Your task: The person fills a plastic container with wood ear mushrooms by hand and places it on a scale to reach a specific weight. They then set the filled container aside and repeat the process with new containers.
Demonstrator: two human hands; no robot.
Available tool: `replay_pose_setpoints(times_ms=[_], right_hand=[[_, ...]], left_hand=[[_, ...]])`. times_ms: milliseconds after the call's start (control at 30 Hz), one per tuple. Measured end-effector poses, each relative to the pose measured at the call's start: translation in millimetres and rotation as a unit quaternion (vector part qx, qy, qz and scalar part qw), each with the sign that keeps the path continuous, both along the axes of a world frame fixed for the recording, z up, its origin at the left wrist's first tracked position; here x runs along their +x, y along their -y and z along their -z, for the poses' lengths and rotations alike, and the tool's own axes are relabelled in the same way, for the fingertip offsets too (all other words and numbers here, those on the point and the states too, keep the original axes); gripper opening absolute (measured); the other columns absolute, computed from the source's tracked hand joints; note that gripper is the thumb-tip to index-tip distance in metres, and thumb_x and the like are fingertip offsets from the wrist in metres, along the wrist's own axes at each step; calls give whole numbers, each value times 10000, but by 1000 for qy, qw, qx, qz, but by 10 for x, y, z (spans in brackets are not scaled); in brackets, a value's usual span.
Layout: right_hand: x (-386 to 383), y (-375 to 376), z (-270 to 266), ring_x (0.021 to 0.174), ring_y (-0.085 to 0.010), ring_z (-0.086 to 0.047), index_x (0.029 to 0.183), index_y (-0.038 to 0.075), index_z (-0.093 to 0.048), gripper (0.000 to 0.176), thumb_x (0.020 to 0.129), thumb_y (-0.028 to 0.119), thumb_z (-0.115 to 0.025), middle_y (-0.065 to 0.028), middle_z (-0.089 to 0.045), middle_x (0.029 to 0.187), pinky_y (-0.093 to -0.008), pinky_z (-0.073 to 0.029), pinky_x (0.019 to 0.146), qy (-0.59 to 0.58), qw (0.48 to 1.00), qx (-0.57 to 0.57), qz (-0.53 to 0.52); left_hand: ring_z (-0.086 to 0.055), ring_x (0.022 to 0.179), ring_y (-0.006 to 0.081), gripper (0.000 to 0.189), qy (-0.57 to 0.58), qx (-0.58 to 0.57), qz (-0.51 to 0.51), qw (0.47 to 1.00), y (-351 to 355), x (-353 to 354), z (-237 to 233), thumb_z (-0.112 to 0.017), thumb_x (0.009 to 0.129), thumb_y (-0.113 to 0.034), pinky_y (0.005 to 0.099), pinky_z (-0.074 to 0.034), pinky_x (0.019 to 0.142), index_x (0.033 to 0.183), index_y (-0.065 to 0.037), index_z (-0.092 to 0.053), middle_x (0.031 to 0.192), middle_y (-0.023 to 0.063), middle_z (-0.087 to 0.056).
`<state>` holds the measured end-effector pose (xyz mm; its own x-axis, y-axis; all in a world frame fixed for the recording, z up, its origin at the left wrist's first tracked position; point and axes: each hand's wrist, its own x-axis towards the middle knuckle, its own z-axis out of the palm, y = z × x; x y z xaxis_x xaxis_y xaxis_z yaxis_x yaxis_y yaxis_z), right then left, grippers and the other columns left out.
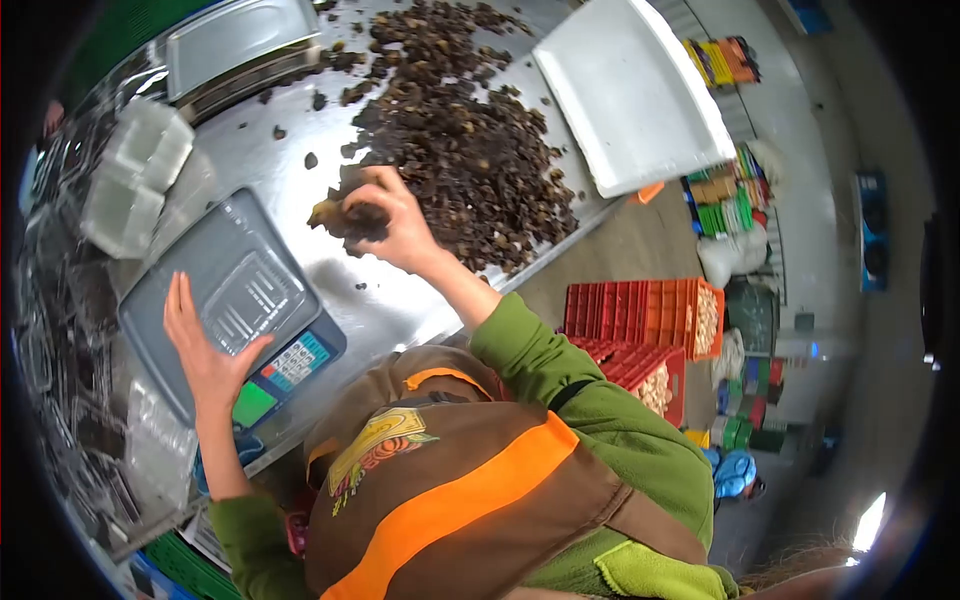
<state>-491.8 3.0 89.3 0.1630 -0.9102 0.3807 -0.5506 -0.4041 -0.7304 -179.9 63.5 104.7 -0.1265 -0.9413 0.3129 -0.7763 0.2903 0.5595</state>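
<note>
A large heap of small dark brown pieces, which look like mushrooms (450,130), lies spread over the metal table (290,150). At the heap's near left side my right hand (395,220) is closed around a clump of the dark pieces (350,212). My left hand (205,345) is over the grey scale (155,285), fingers stretched out and thumb apart, holding nothing. A clear plastic tray (255,298) rests on the scale beside that hand, with no dark pieces visible in it. The scale's keypad (298,358) and green display (253,404) face me.
Clear plastic containers (135,180) are stacked along the left. A white foam box (640,100) sits at the table's right edge. Red crates (610,312) and an orange crate (705,320) stand on the floor to the right. A person (735,474) is farther off.
</note>
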Motion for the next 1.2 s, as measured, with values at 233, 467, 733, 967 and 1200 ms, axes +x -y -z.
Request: replay_pose_setpoints(times_ms=[233, 467, 733, 967, 1200], right_hand=[[1240, 91, -23, 1113, -366, -516, 1013, 195, -640, 502, 547, 145, -819, -139, -484, 1230, -422, -487, 891, -69, 960, 35, -269], [1578, 112, 68, 1138, -368, -512, 1126, 108, -636, 525, 623, 135, -786, -140, -488, 1287, -430, -478, 901, -62, 958, 31, -279], [1486, 315, 275, 726, -255, -664, 900, 39, -704, 179, 728, 1, -665, -132, -670, 807, -338, -535, 670, 159, 964, 141, -162], [518, 384, 248, 731, -166, -673, 1012, -41, -657, 225, 817, 62, -612, -111, -691, 906, -273, -547, 684, 269, 917, 290, -48], [-108, 184, 814, 862, -200, -679, 1103, 15, -657, 389, 718, 66, -628, -157, -686, 1022, -294, -524, 809, -110, 929, 353, 21]], left_hand=[[-282, 1379, 356, 1308, -44, -23, 37, 998, 135, 150, 284, -895, 438, -443, 440, -260, 1134, 1480, -46, -211, 1502, 168, -295], [-455, 1236, 327, 1108, -117, -7, -34, 992, -29, 145, 439, -918, 491, -225, 410, -382, 1051, 1422, -64, -339, 1353, 150, -435], [-397, 1297, 326, 1022, -98, -43, -45, 993, -29, 98, 397, -904, 544, -265, 426, -327, 1084, 1397, -54, -384, 1386, 155, -420], [-389, 1302, 303, 966, -115, -53, -104, 986, -238, 399, 348, -880, 606, -265, 417, -309, 1090, 1403, -47, -379, 1381, 135, -439], [-470, 1227, 246, 656, -223, -92, -204, 949, -301, 757, 422, -734, 818, -132, 398, -367, 1041, 1381, -39, -408, 1322, 133, -483]])
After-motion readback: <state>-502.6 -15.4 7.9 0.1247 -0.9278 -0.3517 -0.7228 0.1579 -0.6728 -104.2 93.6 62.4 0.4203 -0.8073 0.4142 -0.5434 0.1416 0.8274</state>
